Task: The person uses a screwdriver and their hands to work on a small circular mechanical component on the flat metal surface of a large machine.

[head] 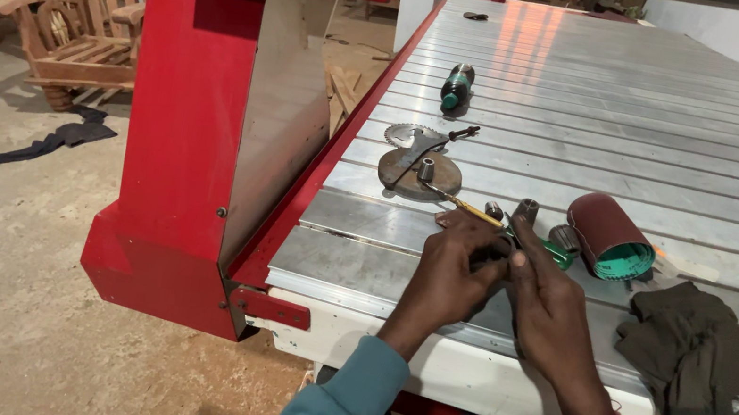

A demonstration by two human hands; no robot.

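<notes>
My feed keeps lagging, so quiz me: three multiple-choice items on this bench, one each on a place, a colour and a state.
1. Where does the sandpaper roll lie?
A. Right of the hands
B. On the floor
C. On the chair

2. What colour is the machine's side frame?
A. Blue
B. Red
C. Yellow

3. How are the left hand and right hand?
A. Far apart
B. Together over small parts
C. Off the table

A: it rests on the slatted table beside the dark rag.
B: the panel is red.
B: fingertips meet there.
</notes>
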